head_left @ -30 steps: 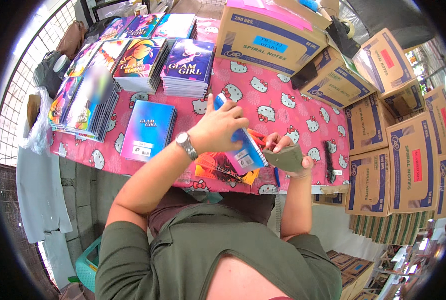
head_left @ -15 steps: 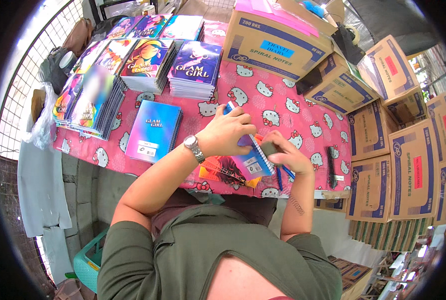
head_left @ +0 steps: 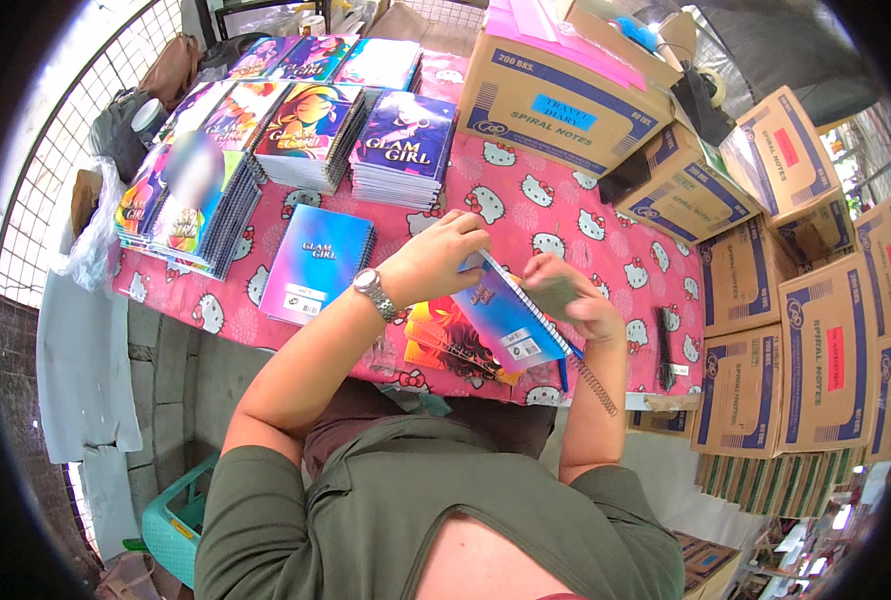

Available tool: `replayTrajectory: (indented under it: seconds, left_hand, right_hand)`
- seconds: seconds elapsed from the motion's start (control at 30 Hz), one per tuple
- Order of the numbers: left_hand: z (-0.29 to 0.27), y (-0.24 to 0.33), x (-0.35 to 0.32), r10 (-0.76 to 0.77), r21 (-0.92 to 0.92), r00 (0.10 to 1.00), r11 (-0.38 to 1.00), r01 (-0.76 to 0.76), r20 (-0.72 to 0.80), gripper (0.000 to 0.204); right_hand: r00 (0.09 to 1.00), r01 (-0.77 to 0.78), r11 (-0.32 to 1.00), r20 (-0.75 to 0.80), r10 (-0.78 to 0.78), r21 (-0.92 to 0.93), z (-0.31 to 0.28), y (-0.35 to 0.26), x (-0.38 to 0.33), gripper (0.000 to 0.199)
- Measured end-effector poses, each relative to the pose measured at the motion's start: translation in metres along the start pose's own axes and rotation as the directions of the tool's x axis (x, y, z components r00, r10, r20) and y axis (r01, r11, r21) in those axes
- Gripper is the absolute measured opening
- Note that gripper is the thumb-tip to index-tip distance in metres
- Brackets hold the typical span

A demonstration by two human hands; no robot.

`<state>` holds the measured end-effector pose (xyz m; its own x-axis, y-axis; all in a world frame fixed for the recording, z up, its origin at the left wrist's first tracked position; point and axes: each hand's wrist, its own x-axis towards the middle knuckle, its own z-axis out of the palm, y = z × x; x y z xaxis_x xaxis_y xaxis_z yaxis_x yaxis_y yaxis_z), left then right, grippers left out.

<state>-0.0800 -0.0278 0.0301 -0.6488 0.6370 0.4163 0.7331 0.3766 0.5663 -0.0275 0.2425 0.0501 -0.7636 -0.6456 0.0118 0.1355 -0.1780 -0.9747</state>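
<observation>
My left hand [head_left: 444, 255] grips the top end of a blue-purple spiral notebook [head_left: 507, 318], which is tilted above the table. Beside its spine, my right hand [head_left: 588, 305] pinches a grey-green pad-like piece [head_left: 548, 294]; motion blurs it, so its kind is unclear. A thin dark wire coil [head_left: 597, 388] stretches from the lower end of the spine across my right forearm. Beneath the notebook are orange and yellow printed covers [head_left: 441, 345], partly hidden. Left of my watch lies a small pile of similar blue-pink notebooks [head_left: 318, 262].
Stacks of colourful notebooks [head_left: 402, 150] fill the table's far left. Cartons stand at the back, one a large box [head_left: 563, 105], and more cartons [head_left: 821, 350] line the right side. Dark coils [head_left: 665, 350] lie near the pink tablecloth's right edge. A blue pen [head_left: 564, 374] is by the notebook.
The notebook's lower end has swung a little right and nearer me, showing more of its cover. My right hand has shifted slightly, and the coil shows longer beyond the spine.
</observation>
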Motion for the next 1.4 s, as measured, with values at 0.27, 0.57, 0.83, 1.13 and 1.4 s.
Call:
replayTrajectory:
  seconds: [0.27,0.57,0.83,1.13,1.4]
  left_hand:
    - [0.001,-0.010,-0.007,-0.024,-0.158,0.999,0.987,0.020,-0.026,0.026]
    - [-0.004,-0.009,-0.003,-0.027,-0.216,1.000,0.976,0.029,0.014,0.024]
    - [-0.011,-0.004,0.000,-0.090,-0.253,0.988,0.960,0.121,0.129,0.026]
    - [-0.005,-0.008,0.002,-0.025,-0.243,0.997,0.969,0.041,0.068,0.029]
    - [-0.007,-0.008,0.005,-0.072,-0.222,0.995,0.971,0.085,0.063,0.030]
  right_hand:
    - [0.996,-0.082,0.989,-0.049,0.076,-0.123,-0.003,-0.003,0.016,0.067]
    - [0.949,-0.314,0.755,-0.224,0.224,-0.576,-0.015,-0.003,0.037,0.055]
    - [0.996,0.078,0.997,-0.032,-0.078,0.002,-0.001,0.000,0.039,0.066]
    - [0.997,0.049,0.985,0.065,-0.039,-0.163,-0.009,-0.002,0.049,0.058]
    - [0.946,-0.321,0.826,-0.189,0.262,-0.463,-0.036,0.017,0.052,0.055]
